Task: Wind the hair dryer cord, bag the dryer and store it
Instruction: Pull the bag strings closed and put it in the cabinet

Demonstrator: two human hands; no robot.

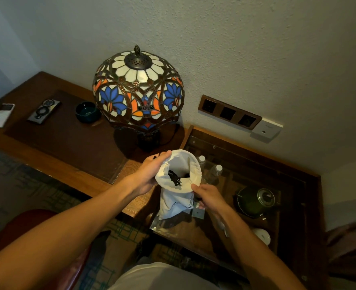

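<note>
Two bare forearms reach out over a wooden desk (85, 170), holding a white drawstring bag (178, 197) upright between them. Left hand (150, 174) is curled around the bag's open rim; right hand (208, 197) pinches the opposite edge, fingers closed on cloth. Just between the hands, the dryer's black plug (176, 181) pokes from the mouth, the dryer itself hidden inside. Bagging looks nearly done; next, likely, tuck the plug down and pull the mouth closed.

Stained-glass table lamp (138, 88) on wooden desk (72, 141), textured white wall (256, 49) behind lamp, patterned carpet (16, 185) below desk, dim lighting
</note>
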